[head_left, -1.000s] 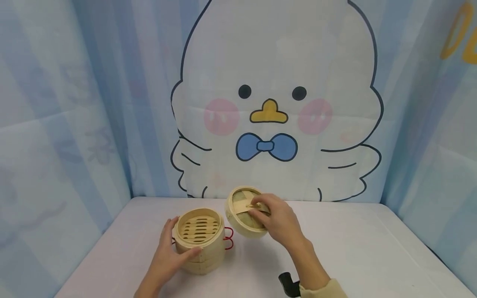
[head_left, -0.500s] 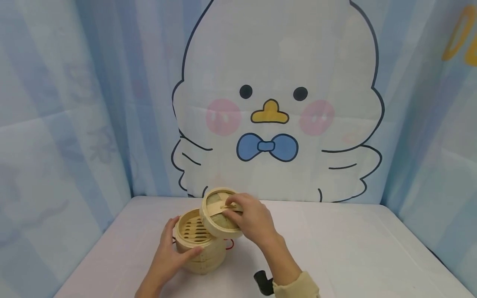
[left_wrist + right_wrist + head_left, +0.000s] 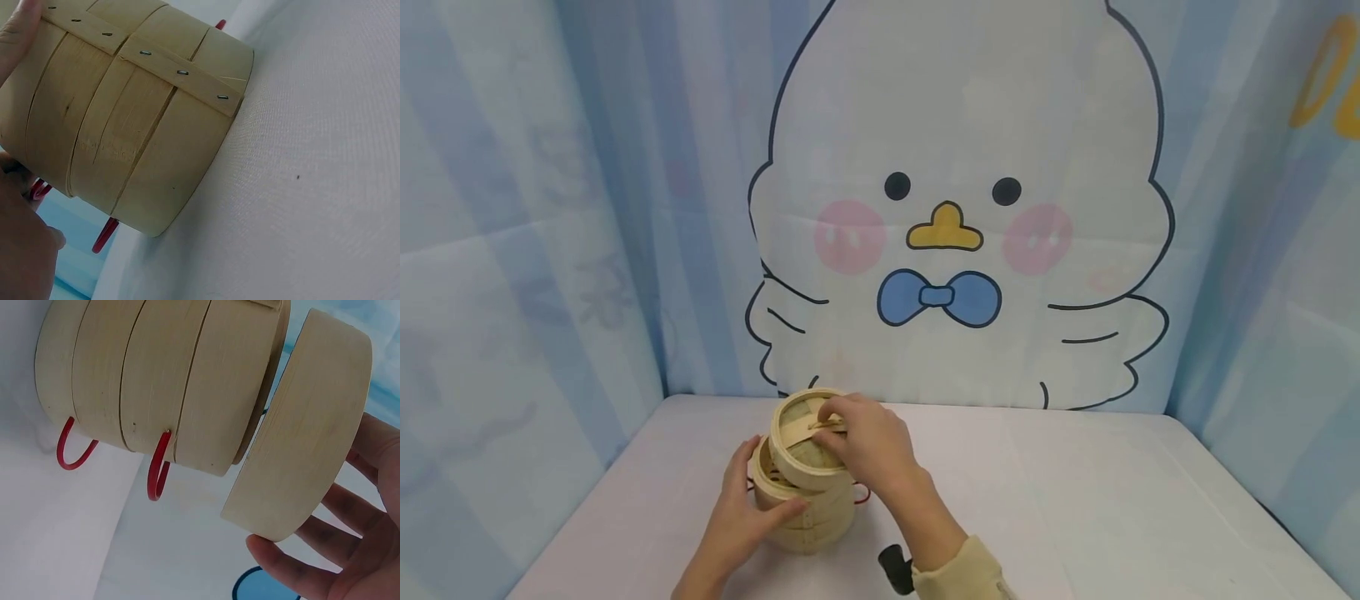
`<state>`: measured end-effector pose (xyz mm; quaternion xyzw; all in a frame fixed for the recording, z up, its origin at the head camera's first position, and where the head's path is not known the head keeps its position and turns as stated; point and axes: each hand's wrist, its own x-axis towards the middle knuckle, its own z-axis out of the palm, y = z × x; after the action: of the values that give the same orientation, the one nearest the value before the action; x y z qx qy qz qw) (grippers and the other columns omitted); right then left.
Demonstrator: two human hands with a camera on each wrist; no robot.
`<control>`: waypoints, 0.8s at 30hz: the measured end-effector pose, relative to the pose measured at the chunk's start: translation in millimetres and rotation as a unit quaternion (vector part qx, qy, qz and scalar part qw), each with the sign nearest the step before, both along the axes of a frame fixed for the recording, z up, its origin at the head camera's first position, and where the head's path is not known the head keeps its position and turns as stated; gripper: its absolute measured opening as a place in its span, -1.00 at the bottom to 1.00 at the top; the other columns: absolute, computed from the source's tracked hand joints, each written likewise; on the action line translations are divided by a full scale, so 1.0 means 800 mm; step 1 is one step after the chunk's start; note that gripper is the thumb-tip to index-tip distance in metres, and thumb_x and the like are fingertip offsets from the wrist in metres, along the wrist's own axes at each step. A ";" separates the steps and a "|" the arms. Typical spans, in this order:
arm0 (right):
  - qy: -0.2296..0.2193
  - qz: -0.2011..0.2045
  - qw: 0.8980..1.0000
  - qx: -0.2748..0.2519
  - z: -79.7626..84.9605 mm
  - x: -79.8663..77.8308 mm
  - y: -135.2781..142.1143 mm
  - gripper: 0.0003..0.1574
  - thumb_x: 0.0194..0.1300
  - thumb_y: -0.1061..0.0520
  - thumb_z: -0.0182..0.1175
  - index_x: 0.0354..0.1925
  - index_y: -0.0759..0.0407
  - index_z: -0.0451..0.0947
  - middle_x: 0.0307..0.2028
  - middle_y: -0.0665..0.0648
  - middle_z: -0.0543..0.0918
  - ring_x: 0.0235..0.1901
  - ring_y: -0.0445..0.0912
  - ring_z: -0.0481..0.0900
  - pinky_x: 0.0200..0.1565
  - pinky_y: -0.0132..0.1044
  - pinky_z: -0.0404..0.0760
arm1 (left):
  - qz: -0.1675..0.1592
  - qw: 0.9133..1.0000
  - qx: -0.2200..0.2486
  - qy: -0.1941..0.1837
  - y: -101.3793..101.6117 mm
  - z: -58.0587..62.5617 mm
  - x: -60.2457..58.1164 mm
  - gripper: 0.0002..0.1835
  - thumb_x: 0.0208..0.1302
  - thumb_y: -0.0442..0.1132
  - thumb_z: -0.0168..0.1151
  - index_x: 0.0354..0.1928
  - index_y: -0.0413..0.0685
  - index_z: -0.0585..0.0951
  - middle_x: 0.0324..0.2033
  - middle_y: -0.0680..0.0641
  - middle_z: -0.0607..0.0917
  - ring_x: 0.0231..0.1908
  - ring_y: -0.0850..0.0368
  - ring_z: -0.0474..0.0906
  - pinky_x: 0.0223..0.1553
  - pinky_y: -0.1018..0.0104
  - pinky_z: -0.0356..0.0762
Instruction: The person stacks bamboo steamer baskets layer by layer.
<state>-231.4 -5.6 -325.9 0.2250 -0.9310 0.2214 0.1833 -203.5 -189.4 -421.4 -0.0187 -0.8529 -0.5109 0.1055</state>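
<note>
A bamboo steamer (image 3: 811, 518) of stacked round tiers stands upright on the table, with its slatted top tier partly showing. My left hand (image 3: 733, 512) holds it, the thumb across the front and the fingers along the left side. My right hand (image 3: 872, 442) pinches the strap on top of the woven steamer lid (image 3: 801, 412). Tilted, the lid sits over the right part of the steamer's open top, its lower edge at the rim. In the right wrist view a narrow wedge of space separates the lid (image 3: 306, 425) from the top tier (image 3: 231, 387).
Red loop handles (image 3: 862, 493) stick out from the steamer's right side. The table (image 3: 1075, 500) has a white cloth. Behind stands a curtain (image 3: 955, 358) printed with a cartoon bird. A black object (image 3: 895, 569) is at the right sleeve.
My right hand has carried the lid left, from beside the steamer to over its top. The left hand has stayed in place on the steamer.
</note>
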 end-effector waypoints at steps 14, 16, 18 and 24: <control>-0.013 0.000 0.999 0.045 0.002 -0.001 -0.028 -0.76 0.12 -0.17 0.31 -0.28 -0.14 0.61 -0.23 -0.08 0.62 -0.37 -0.17 0.54 -0.41 -0.31 0.51 | 0.004 1.000 0.011 -0.010 -0.001 0.001 0.001 0.20 -0.16 0.13 0.49 0.41 -0.07 -0.06 0.35 -0.22 0.06 0.23 -0.12 0.15 0.14 -0.14 0.23; -0.016 -0.004 0.999 0.050 0.001 -0.001 -0.030 -0.76 0.12 -0.18 0.30 -0.28 -0.13 0.61 -0.25 -0.08 0.61 -0.40 -0.18 0.53 -0.44 -0.32 0.50 | 0.005 1.000 0.009 -0.007 -0.001 0.000 0.001 0.20 -0.16 0.13 0.49 0.41 -0.07 -0.06 0.35 -0.22 0.07 0.22 -0.12 0.15 0.14 -0.14 0.23; -0.015 -0.009 0.998 0.055 0.001 -0.002 -0.032 -0.76 0.13 -0.18 0.30 -0.28 -0.14 0.61 -0.29 -0.08 0.60 -0.43 -0.19 0.51 -0.47 -0.33 0.48 | 0.005 1.000 0.007 -0.006 -0.001 0.000 0.001 0.20 -0.16 0.13 0.49 0.41 -0.07 -0.06 0.34 -0.22 0.07 0.22 -0.12 0.16 0.13 -0.14 0.24; -0.011 -0.025 0.997 0.065 0.001 -0.002 -0.036 -0.76 0.12 -0.19 0.30 -0.28 -0.14 0.61 -0.33 -0.09 0.59 -0.43 -0.17 0.52 -0.48 -0.31 0.48 | 0.006 1.000 0.005 -0.011 -0.001 0.001 0.002 0.19 -0.16 0.15 0.48 0.40 -0.06 -0.05 0.33 -0.21 0.09 0.22 -0.12 0.15 0.14 -0.14 0.23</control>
<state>-232.8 -34.7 -325.5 0.2108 -0.9508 0.1581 0.1631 -202.3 -189.9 -420.7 -0.0079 -0.8518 -0.5143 0.0991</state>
